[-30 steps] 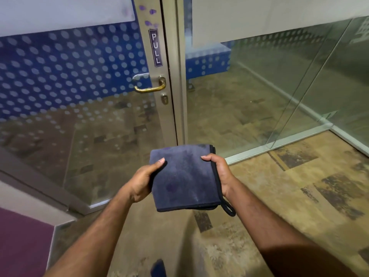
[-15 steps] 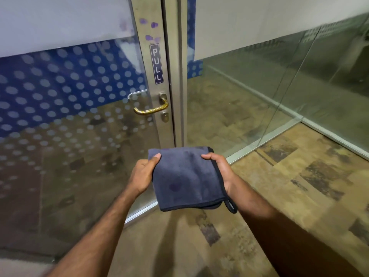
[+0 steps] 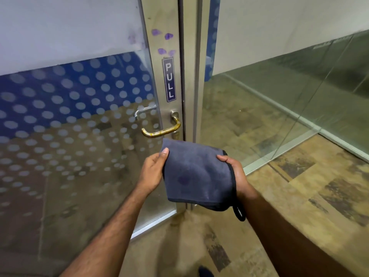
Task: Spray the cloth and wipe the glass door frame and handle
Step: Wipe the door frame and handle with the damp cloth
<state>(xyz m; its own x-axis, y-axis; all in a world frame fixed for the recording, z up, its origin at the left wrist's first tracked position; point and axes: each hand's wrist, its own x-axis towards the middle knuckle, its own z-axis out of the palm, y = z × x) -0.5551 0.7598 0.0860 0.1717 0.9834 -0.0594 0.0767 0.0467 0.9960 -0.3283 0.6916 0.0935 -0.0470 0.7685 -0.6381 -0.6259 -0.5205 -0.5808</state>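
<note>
A folded dark blue cloth (image 3: 196, 174) with a hanging loop is held flat between my two hands. My left hand (image 3: 152, 172) grips its left edge and my right hand (image 3: 235, 174) grips its right edge. The cloth's top corner sits just below the brass door handle (image 3: 159, 131), close to it. The metal door frame (image 3: 159, 23) rises behind, with purple smudges (image 3: 163, 43) above a vertical "PULL" sign (image 3: 169, 79). No spray bottle is in view.
The glass door (image 3: 69, 136) on the left carries a dotted frosted pattern. A fixed glass panel (image 3: 269, 108) stands to the right of the frame, with its metal floor rail (image 3: 279, 154). Patterned carpet (image 3: 299, 196) covers the floor. A dark shoe tip (image 3: 205, 271) shows at the bottom.
I have come closer to the door, so the frame and handle look larger. Both hands have carried the cloth up toward the handle, and it is now tilted.
</note>
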